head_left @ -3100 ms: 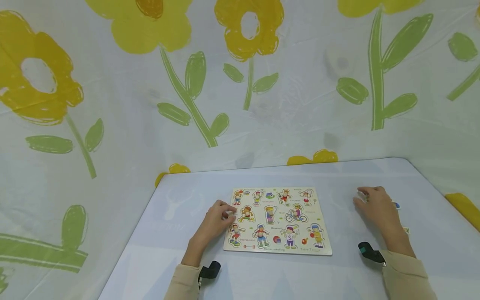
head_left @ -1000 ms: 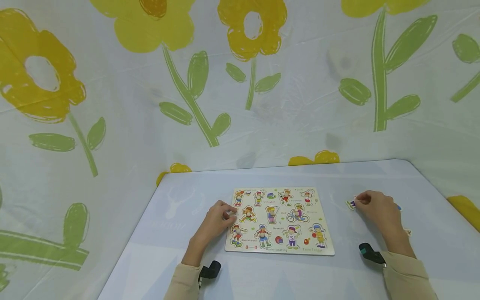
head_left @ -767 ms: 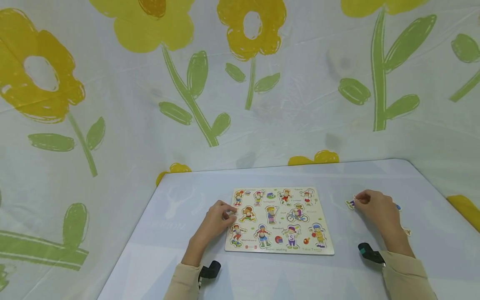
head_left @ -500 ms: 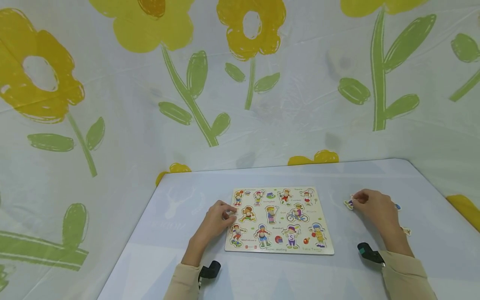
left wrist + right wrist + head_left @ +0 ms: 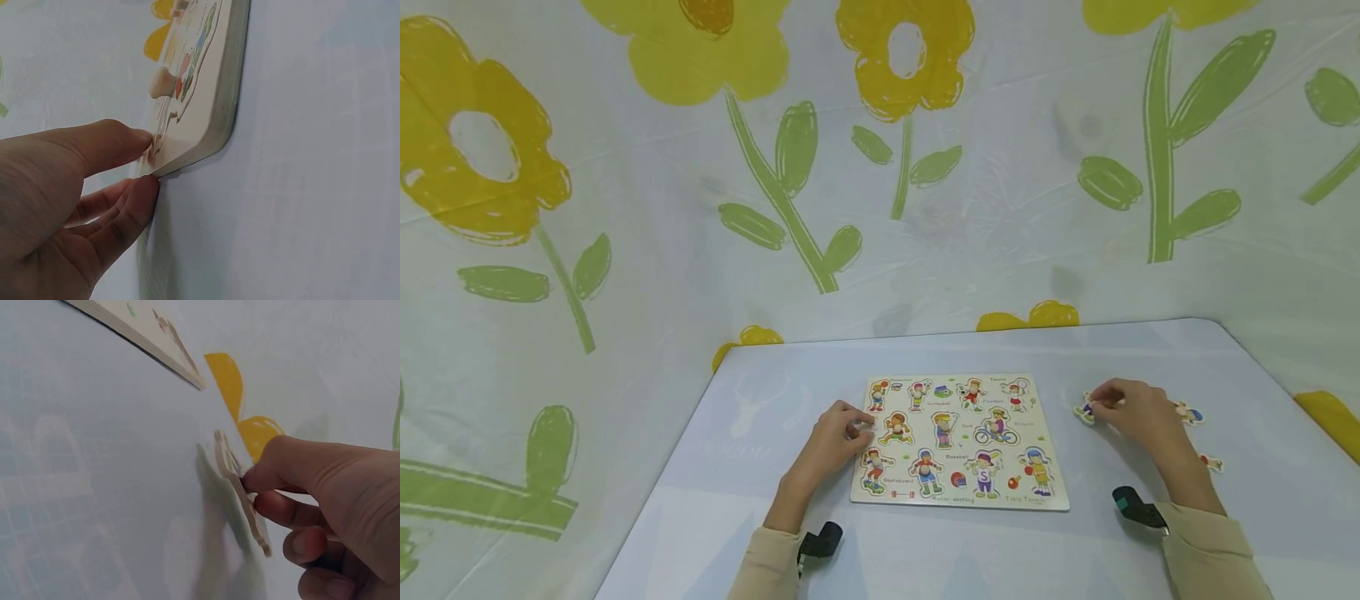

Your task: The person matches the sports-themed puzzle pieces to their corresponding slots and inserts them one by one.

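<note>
A wooden knob puzzle board [image 5: 958, 446] with printed children playing sports lies flat on the table. At its left edge my left hand [image 5: 835, 437] pinches the rim, thumb on top and fingers against the side, as the left wrist view shows. My right hand [image 5: 1138, 417] is to the right of the board and pinches a small puzzle piece [image 5: 1084, 410] shaped like a figure. In the right wrist view that puzzle piece [image 5: 240, 494] is tilted and casts a shadow on the tabletop; the fingertips hide the spot they grip.
Two loose puzzle pieces lie right of my right forearm: one with a blue patch [image 5: 1189, 412] and one partly hidden by the arm [image 5: 1213, 463]. A white curtain with yellow flowers [image 5: 898, 250] hangs behind the table [image 5: 820, 358].
My right hand, whose fingers were apart about three seconds ago, now pinches the puzzle piece and has moved left with it toward the board. My left hand stays at the board's edge.
</note>
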Demonstrator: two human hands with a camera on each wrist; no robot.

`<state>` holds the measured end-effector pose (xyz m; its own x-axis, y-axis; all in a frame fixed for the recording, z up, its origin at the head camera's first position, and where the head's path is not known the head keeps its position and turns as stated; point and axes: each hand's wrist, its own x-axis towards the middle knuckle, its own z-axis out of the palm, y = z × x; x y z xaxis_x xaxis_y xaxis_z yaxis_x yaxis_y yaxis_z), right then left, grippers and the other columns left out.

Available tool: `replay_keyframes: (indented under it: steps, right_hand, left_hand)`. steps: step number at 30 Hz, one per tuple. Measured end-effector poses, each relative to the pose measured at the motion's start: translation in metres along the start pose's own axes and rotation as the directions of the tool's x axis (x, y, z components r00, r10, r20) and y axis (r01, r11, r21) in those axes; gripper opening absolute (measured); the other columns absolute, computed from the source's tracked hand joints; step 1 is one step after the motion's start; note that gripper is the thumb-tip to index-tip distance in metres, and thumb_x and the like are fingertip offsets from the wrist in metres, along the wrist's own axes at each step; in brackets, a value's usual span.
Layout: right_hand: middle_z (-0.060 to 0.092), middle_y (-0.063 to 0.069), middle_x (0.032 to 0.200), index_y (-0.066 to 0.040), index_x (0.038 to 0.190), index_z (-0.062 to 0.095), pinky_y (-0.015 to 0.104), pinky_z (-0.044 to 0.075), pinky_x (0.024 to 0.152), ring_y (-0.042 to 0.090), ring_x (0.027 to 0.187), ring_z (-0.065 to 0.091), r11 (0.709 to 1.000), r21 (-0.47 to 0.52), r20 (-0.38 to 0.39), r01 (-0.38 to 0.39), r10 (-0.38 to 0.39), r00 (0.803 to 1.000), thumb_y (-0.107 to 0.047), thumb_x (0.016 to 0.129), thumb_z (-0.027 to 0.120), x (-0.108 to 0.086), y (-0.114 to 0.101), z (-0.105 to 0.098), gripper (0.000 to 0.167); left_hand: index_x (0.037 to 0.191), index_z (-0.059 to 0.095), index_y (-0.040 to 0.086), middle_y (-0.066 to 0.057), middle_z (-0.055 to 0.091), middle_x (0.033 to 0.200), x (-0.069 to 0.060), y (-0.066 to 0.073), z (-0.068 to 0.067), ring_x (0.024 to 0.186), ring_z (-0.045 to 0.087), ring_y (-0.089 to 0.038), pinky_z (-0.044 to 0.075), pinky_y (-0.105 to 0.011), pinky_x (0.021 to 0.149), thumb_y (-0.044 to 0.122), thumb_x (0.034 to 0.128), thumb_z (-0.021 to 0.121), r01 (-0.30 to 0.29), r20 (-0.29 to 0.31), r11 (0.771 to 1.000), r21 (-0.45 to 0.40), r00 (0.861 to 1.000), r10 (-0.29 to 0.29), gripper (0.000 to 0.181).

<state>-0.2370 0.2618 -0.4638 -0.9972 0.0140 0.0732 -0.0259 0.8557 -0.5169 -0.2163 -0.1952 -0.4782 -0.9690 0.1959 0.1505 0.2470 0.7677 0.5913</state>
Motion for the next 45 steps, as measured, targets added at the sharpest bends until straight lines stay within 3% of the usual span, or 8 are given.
replay_keyframes:
  steps: [6,14,38,45]
  right_hand:
    - [0.068,0.009,0.091,-0.007,0.101,0.071,0.038,0.045,0.072,0.023,0.084,0.056,0.996,0.014,0.049,0.094,-0.094,0.994,-0.019,0.086,0.071,0.003,-0.006,0.002,0.019]
    - [0.067,0.002,0.086,-0.010,0.096,0.071,0.028,0.042,0.064,0.018,0.079,0.053,0.983,0.031,0.061,0.183,-0.185,0.981,-0.015,0.084,0.071,0.001,-0.026,0.005,0.013]
    - [0.063,-0.006,0.080,-0.016,0.089,0.071,0.023,0.044,0.064,0.012,0.075,0.052,0.953,0.046,0.176,0.299,-0.302,0.937,-0.015,0.083,0.073,-0.007,-0.068,0.023,0.007]
    - [0.062,-0.007,0.079,-0.018,0.087,0.070,0.022,0.045,0.064,0.011,0.075,0.052,0.941,0.096,0.219,0.325,-0.338,0.915,-0.012,0.080,0.074,-0.013,-0.080,0.030,0.009]
  left_hand:
    - [0.107,0.073,0.010,-0.008,0.058,0.102,0.000,-0.001,-0.001,0.080,0.053,-0.014,0.042,-0.021,0.063,0.016,0.0873,0.072,0.002,0.000,1.000,-0.003,1.000,-0.002,0.021]
    - [0.106,0.073,0.010,-0.007,0.059,0.101,-0.001,-0.002,0.000,0.079,0.053,-0.013,0.042,-0.020,0.063,0.016,0.0869,0.072,-0.001,-0.010,1.000,0.006,1.000,0.001,0.020]
    - [0.107,0.073,0.010,-0.008,0.058,0.101,-0.001,-0.001,0.000,0.081,0.053,-0.016,0.042,-0.021,0.064,0.015,0.0869,0.072,0.014,0.000,1.000,-0.008,1.000,-0.014,0.021]
    - [0.107,0.073,0.011,-0.007,0.059,0.102,0.000,0.000,0.001,0.081,0.053,-0.014,0.043,-0.021,0.064,0.017,0.0870,0.072,0.022,0.006,1.000,0.004,1.000,-0.022,0.021]
